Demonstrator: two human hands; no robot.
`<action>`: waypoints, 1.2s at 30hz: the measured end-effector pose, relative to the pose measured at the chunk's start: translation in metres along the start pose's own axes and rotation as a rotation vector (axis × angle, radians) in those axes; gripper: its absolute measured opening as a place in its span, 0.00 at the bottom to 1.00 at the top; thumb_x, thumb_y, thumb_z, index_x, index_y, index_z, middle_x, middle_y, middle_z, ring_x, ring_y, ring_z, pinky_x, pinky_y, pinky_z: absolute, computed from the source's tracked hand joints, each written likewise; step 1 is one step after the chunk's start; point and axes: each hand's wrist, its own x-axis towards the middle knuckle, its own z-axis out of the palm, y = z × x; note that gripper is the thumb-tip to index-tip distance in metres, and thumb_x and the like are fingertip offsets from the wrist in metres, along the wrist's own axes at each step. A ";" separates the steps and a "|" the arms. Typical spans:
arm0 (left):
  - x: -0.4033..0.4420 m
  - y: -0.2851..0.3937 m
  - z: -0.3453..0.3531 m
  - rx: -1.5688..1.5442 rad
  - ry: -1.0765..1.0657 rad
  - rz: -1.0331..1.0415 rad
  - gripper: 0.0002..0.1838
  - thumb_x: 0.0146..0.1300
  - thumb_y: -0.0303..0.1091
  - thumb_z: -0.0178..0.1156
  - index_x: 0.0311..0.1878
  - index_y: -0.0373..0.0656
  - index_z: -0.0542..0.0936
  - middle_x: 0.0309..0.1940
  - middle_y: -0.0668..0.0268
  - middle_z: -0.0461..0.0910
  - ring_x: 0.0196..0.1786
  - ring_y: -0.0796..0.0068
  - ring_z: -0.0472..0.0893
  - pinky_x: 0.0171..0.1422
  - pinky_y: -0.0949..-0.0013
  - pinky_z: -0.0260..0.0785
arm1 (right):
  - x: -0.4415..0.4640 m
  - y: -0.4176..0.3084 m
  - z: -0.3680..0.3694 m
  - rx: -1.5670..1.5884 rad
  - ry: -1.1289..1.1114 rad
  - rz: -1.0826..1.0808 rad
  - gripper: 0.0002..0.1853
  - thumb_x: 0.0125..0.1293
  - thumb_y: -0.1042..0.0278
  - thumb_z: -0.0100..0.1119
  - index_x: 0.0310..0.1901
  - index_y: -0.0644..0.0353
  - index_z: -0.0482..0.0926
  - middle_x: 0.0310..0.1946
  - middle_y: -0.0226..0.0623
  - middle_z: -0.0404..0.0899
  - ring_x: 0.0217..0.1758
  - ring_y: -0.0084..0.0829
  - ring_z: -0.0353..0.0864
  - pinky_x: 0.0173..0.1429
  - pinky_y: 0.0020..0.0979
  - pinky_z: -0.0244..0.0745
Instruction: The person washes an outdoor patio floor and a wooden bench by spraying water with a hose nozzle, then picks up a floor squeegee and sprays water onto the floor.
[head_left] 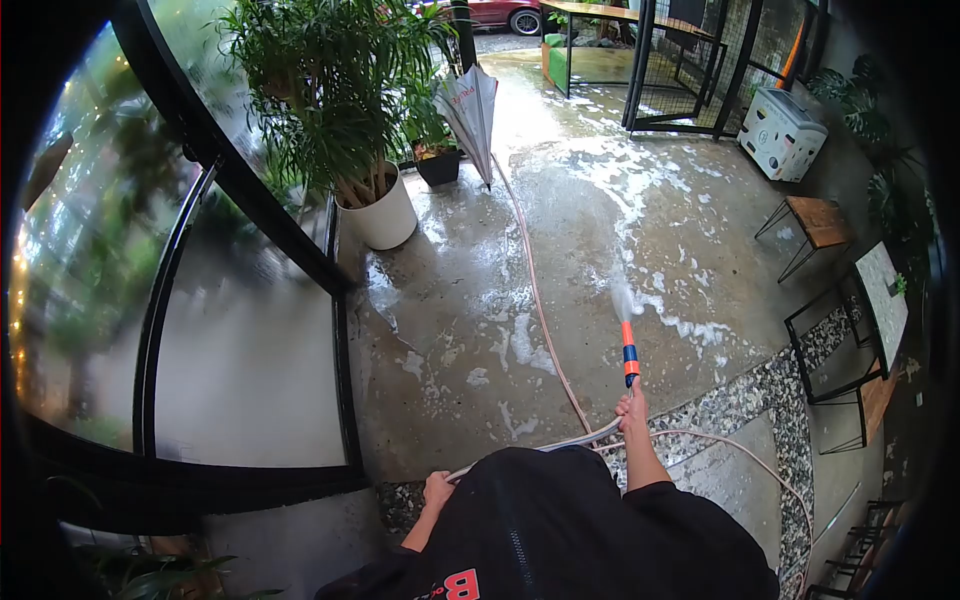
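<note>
The nozzle (629,352) pointed lengthwise ahead of the nearer right hand (632,408) — wrapped round its base — while the left hand (437,492) clasped the hose (603,433).

A wet concrete floor (450,335) stretches to bright daylight past a black-framed glass wall (250,370) on the left. At right stand a wooden stool (818,222) and a table (881,300) — pale-topped, possibly stone, though that edge is dim.
</note>
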 end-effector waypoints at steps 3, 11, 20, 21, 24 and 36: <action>-0.002 0.005 0.005 0.027 0.009 -0.023 0.12 0.42 0.40 0.60 0.25 0.41 0.75 0.22 0.56 0.75 0.32 0.58 0.76 0.34 0.63 0.64 | 0.001 -0.007 0.002 -0.006 0.013 -0.010 0.25 0.47 0.41 0.55 0.36 0.50 0.60 0.11 0.21 0.52 0.07 0.13 0.47 0.09 0.17 0.42; -0.017 0.023 0.011 0.014 0.038 -0.057 0.12 0.41 0.41 0.60 0.25 0.42 0.76 0.22 0.57 0.75 0.31 0.58 0.76 0.34 0.63 0.65 | 0.010 -0.021 0.005 -0.031 -0.025 -0.007 0.26 0.46 0.38 0.54 0.27 0.53 0.58 0.11 0.21 0.51 0.06 0.13 0.47 0.09 0.17 0.42; -0.018 0.027 0.021 0.022 0.035 -0.065 0.12 0.41 0.41 0.60 0.25 0.42 0.76 0.21 0.57 0.75 0.31 0.58 0.76 0.33 0.64 0.65 | 0.019 -0.033 0.003 0.029 -0.097 -0.020 0.26 0.46 0.40 0.55 0.37 0.52 0.60 0.11 0.22 0.52 0.07 0.13 0.49 0.09 0.16 0.42; -0.018 0.029 0.022 0.024 0.035 -0.064 0.12 0.41 0.41 0.60 0.25 0.42 0.76 0.21 0.57 0.75 0.31 0.58 0.76 0.33 0.64 0.65 | 0.018 -0.034 0.003 0.032 -0.096 -0.021 0.26 0.46 0.40 0.55 0.37 0.52 0.60 0.11 0.22 0.52 0.07 0.13 0.49 0.09 0.16 0.42; -0.019 0.032 0.025 0.034 0.042 -0.067 0.12 0.41 0.40 0.59 0.26 0.42 0.76 0.22 0.57 0.75 0.31 0.59 0.76 0.33 0.64 0.65 | 0.018 -0.038 0.000 0.003 -0.112 -0.033 0.26 0.46 0.38 0.54 0.27 0.52 0.57 0.09 0.20 0.50 0.06 0.13 0.47 0.09 0.16 0.42; -0.008 0.035 0.045 0.082 -0.021 -0.069 0.17 0.41 0.45 0.59 0.30 0.42 0.77 0.27 0.55 0.76 0.37 0.57 0.75 0.38 0.62 0.65 | 0.060 -0.017 -0.094 -0.183 0.318 0.272 0.14 0.57 0.54 0.49 0.33 0.54 0.60 0.07 0.25 0.51 0.06 0.21 0.51 0.08 0.21 0.47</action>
